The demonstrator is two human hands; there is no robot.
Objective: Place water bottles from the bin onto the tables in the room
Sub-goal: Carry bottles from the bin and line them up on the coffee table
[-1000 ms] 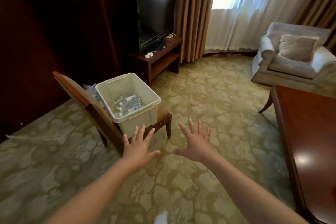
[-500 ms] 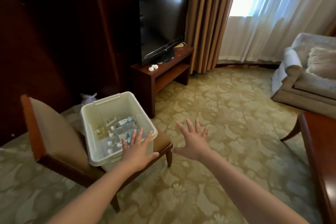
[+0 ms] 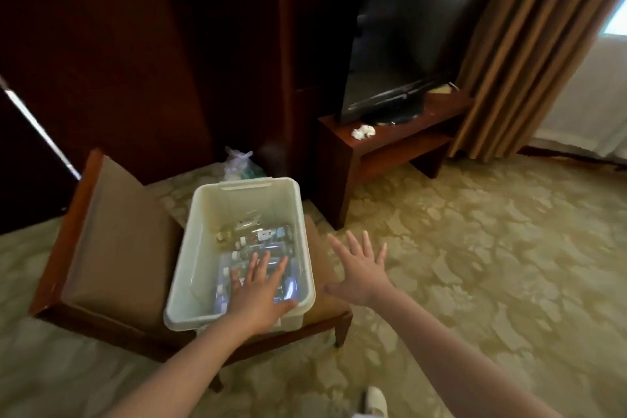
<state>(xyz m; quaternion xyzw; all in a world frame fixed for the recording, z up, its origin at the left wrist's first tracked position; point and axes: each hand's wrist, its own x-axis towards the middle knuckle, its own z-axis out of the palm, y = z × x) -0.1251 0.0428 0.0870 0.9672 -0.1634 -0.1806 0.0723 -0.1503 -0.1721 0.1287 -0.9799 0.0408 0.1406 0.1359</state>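
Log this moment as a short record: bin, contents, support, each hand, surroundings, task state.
bin: pale plastic, open top
contents: water bottles lying on the bottom
support: seat of a wooden chair
left hand: open, fingers spread, reaching into the bin over the bottles; contact unclear
right hand: open, fingers spread, outside the bin's right wall, holding nothing
surroundings: television on a low stand, curtain, plastic bag on the floor behind the bin
task state: no bottle in either grip yet
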